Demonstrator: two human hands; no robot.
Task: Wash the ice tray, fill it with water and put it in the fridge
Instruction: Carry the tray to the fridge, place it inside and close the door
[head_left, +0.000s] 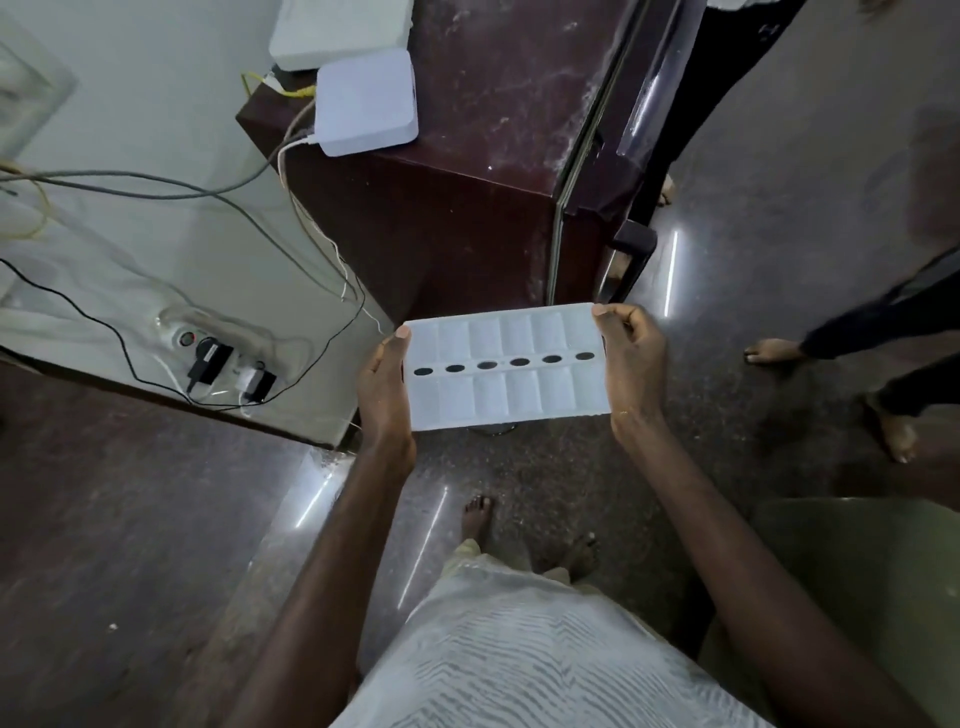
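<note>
1. Two hands carry the ice tray (506, 366). My left hand (384, 387) grips its left short edge, thumb on top at the far corner and fingers underneath. My right hand (631, 358) clasps the right short edge the same way.
2. I hold the tray roughly level in the air, just in front of the front corner of the maroon fridge (467, 182), over the dark speckled floor (545, 483). It touches nothing but my hands.
3. The tray's far long edge lies close to the fridge's door seam, and the dark door handle (631, 254) sits just beyond my right thumb.
4. Left of the fridge a pale wall (156, 130) closes that side. It carries sockets with plugs (223, 364), and cables (234, 208) trail from them up towards the fridge top.
5. Right of the fridge the floor lies open, though another person's bare feet (774, 351) stand there, well apart from the tray.
6. Nearer me than the fridge, my own bare feet (477, 514) stand below the tray, and a pale green rounded object (857, 571) sits off to my right.
7. The tray has two rows of six compartments, parted by a middle strip with six dark oval holes. The cells look pale, and I cannot tell whether water lies in them.
8. On top of the fridge sit two white boxes (366, 101), with cables plugged into the nearer one.
</note>
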